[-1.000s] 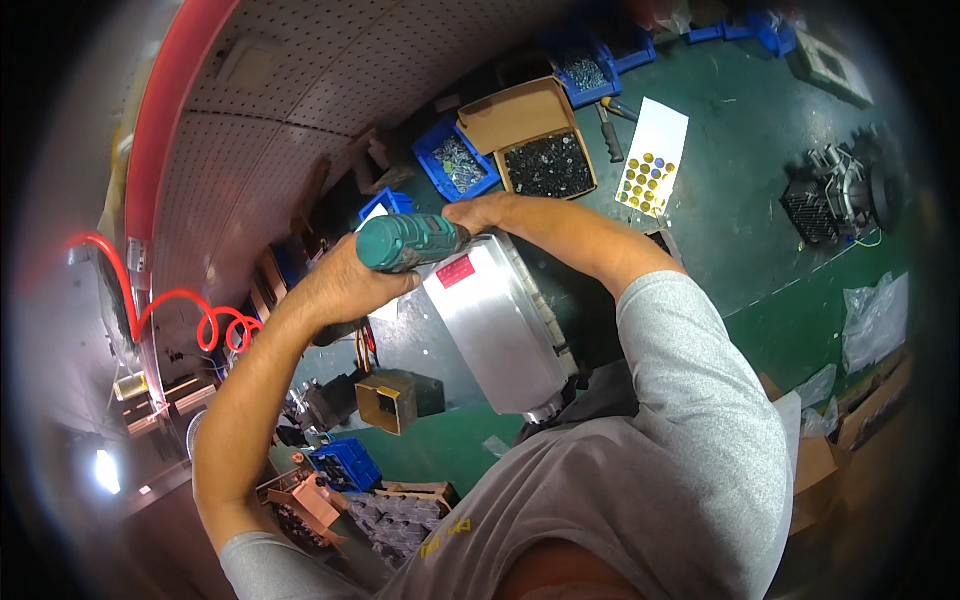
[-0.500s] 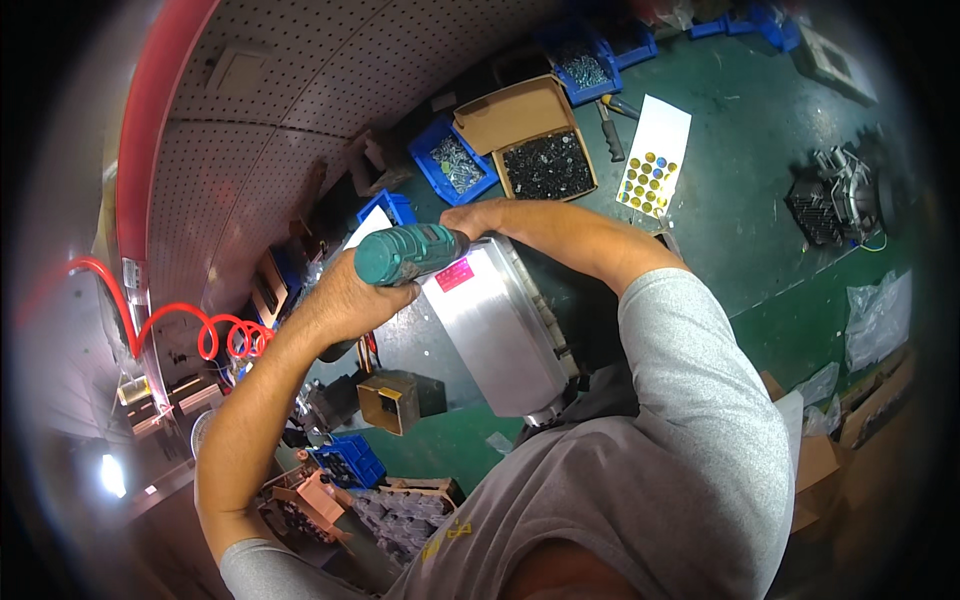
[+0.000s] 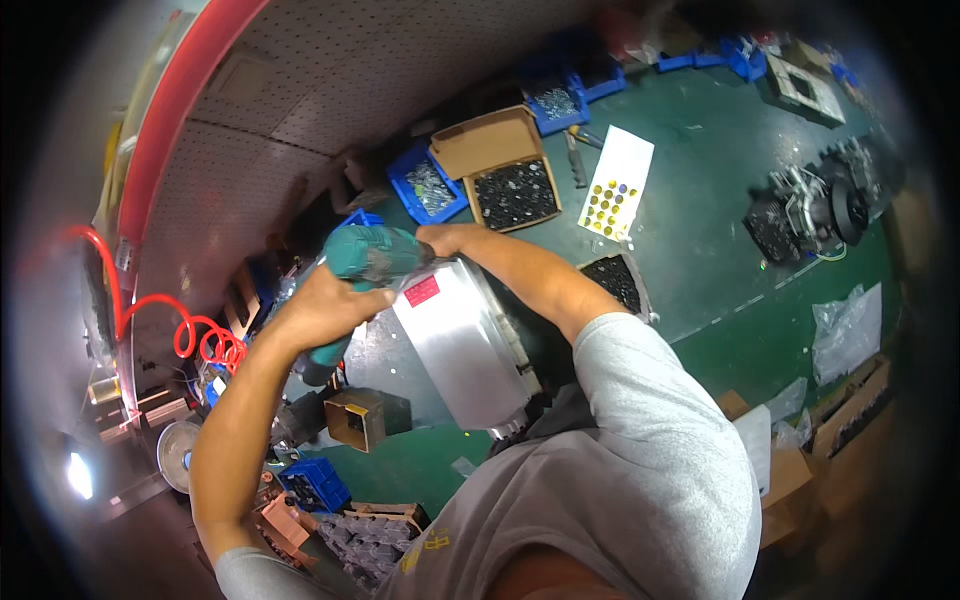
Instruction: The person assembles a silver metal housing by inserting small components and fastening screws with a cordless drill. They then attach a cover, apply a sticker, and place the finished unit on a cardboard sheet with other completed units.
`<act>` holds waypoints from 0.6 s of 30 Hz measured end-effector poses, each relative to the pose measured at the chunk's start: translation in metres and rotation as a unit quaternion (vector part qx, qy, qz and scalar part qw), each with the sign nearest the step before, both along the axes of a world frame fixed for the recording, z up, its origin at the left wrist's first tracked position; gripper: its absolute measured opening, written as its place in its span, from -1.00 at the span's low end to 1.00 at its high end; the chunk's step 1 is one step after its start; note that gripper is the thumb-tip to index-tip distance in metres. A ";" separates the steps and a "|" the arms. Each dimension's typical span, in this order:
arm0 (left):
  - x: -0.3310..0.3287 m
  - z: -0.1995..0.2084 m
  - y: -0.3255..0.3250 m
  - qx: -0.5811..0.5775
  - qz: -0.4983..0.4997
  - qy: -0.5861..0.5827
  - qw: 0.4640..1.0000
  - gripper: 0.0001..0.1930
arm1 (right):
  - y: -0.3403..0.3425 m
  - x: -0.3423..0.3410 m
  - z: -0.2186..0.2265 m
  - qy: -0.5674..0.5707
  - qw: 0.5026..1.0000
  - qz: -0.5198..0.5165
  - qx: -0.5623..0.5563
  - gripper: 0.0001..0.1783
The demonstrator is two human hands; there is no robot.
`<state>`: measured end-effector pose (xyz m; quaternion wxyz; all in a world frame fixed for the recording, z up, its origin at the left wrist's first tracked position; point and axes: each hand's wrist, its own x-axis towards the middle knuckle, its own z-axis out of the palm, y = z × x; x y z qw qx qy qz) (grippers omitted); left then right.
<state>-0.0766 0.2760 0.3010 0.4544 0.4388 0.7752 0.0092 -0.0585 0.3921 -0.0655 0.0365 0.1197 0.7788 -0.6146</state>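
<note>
Drill (image 3: 365, 252) sat at the far end of the case (image 3: 460, 345), bin (image 3: 442, 214) beyond, right hand (image 3: 440, 240) by its nose, hold unclear; its long axis ran crosswise, nose rightward, left hand (image 3: 325, 308) wrapped round its grip.

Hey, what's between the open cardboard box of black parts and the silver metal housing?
In the head view, the person's right forearm crosses between the cardboard box and the silver metal housing.
</note>
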 end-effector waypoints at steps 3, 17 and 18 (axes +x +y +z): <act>-0.009 -0.009 -0.031 0.150 -0.015 -0.087 0.985 -0.54 | -0.001 0.027 0.034 -0.022 0.977 -0.208 -0.042 -0.36; 0.070 -0.105 -0.289 0.342 0.185 0.074 0.918 -0.86 | -0.109 0.344 0.049 -0.107 0.866 -0.387 0.299 -0.68; 0.075 -0.107 -0.302 0.343 0.202 0.064 0.915 -0.86 | -0.104 0.344 0.044 -0.130 0.864 -0.350 0.336 -0.63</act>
